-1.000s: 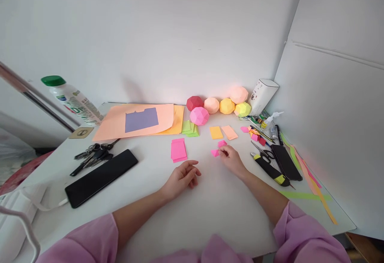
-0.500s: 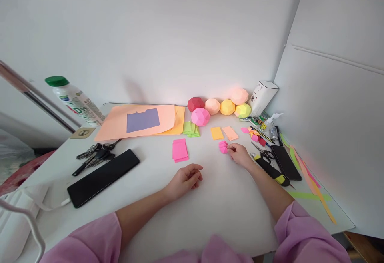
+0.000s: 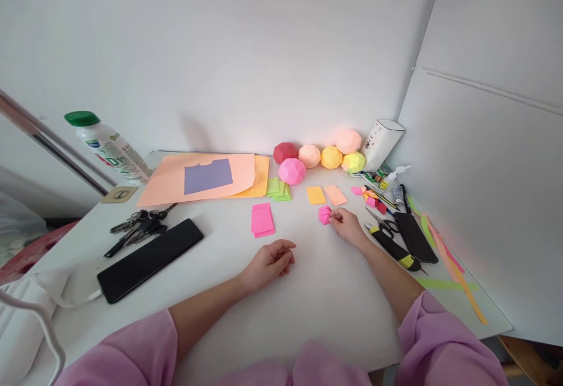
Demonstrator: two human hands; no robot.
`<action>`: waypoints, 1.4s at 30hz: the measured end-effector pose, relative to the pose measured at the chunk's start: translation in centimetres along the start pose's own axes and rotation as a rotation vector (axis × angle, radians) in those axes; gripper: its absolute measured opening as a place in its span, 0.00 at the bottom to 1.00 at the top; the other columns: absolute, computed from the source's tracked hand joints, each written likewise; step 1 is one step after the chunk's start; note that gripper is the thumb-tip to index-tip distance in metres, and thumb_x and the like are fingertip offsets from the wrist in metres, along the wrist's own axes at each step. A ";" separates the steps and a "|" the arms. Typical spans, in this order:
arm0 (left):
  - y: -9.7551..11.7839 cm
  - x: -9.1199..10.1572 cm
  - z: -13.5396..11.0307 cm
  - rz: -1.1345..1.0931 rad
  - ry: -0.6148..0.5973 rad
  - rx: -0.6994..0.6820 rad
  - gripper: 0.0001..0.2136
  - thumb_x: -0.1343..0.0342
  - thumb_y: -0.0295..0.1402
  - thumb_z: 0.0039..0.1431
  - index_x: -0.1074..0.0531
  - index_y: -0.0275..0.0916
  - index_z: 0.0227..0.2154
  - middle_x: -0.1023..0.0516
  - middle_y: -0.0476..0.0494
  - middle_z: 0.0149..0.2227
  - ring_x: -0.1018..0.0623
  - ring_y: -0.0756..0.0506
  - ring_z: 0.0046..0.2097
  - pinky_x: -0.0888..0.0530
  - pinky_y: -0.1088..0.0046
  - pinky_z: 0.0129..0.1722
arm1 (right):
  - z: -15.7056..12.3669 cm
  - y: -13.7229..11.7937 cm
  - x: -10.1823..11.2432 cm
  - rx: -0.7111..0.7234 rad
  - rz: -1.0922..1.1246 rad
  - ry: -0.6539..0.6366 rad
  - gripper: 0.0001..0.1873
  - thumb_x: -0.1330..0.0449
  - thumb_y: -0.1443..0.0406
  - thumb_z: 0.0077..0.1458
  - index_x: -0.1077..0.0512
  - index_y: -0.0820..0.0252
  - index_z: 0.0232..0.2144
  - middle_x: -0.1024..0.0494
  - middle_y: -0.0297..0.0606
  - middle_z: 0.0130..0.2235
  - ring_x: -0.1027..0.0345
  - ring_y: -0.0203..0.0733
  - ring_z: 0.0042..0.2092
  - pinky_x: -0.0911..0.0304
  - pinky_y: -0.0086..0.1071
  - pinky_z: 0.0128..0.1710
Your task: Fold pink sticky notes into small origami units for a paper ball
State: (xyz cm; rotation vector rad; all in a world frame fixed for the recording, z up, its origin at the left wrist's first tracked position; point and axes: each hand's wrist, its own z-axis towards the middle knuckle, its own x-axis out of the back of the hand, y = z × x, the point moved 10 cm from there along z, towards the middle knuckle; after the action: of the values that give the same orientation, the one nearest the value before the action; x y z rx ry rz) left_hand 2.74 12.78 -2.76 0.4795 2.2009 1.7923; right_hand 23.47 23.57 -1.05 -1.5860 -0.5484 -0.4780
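Note:
My right hand [image 3: 347,223] pinches a small folded pink paper piece [image 3: 324,215] between thumb and fingertips, at the tabletop. My left hand [image 3: 269,264] rests on the white table with fingers loosely curled and a little apart, holding nothing. Just beyond it lies a stack of pink paper slips [image 3: 263,220]. Past the folded piece are a yellow paper slip [image 3: 315,195] and a peach paper slip [image 3: 335,195]. Green paper slips [image 3: 278,189] lie farther back. Along the wall sit several faceted paper balls, among them a pink paper ball [image 3: 292,171] and a red one [image 3: 285,152].
Scissors [image 3: 387,225], a utility knife [image 3: 394,249], a black case [image 3: 416,237] and paper strips [image 3: 457,263] lie at the right. A black phone [image 3: 150,260], keys [image 3: 143,226], a bottle [image 3: 109,148] and peach sheets [image 3: 162,180] occupy the left.
The whole view has shifted slightly. Both hands hold nearly the same pose, with the pink paper piece still in my right fingertips.

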 end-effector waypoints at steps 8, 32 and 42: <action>0.1 -0.1 0.0 0.022 0.002 -0.010 0.13 0.49 0.38 0.55 0.34 0.38 0.41 0.27 0.47 0.31 0.29 0.51 0.27 0.30 0.72 0.28 | -0.2 -1.1 0.0 0.143 -0.181 0.043 0.13 0.39 0.64 0.41 0.40 0.57 0.29 0.37 0.25 0.22 0.37 0.37 0.28 0.42 0.29 0.31; 2.8 9.0 1.0 0.977 0.602 -0.357 0.19 0.47 0.36 0.52 0.33 0.37 0.47 0.36 0.32 0.55 0.33 0.34 0.55 0.34 0.50 0.52 | -1.9 -3.6 -0.7 0.310 -0.483 0.144 0.06 0.49 0.64 0.55 0.34 0.59 0.33 0.26 0.36 0.31 0.33 0.39 0.30 0.45 0.29 0.28; 2.8 8.3 1.0 1.055 0.595 -0.364 0.14 0.51 0.34 0.56 0.31 0.38 0.44 0.32 0.35 0.52 0.32 0.36 0.53 0.34 0.52 0.52 | -2.0 -3.7 -0.9 0.282 -0.515 0.141 0.06 0.49 0.66 0.55 0.33 0.60 0.33 0.25 0.37 0.32 0.32 0.40 0.31 0.45 0.29 0.28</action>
State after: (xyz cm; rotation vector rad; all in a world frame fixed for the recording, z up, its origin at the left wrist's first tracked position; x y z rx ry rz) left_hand -4.13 17.61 -0.23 1.3286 1.9583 3.1299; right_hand 20.53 21.70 1.57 -1.1248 -0.8800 -0.8512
